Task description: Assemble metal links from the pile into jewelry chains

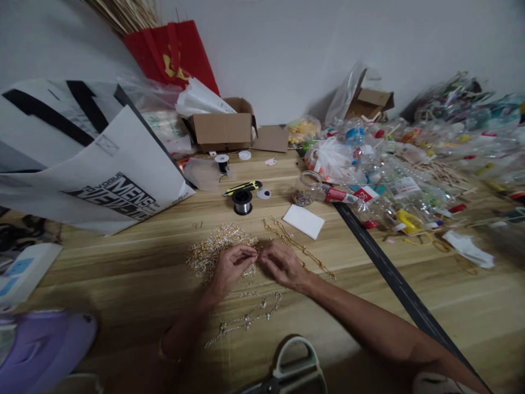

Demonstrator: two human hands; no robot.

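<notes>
Left hand [228,269] and right hand [284,266] meet low on the counter [123,273], fingers pinched narrow on one small gold piece [257,253] at the edge of the bead pile [213,247], seemingly to steady the wrists and keep stock near; a silver chain [246,317] lies just beside them, nearer the person.

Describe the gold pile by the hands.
The gold pile is a loose, flat heap of small shiny pieces, metal by the look, with pale beads, on the wooden table. The left hand covers its near edge; the right hand pinches at its right tip with the left's fingers. What they pinch is too small to tell.
</notes>
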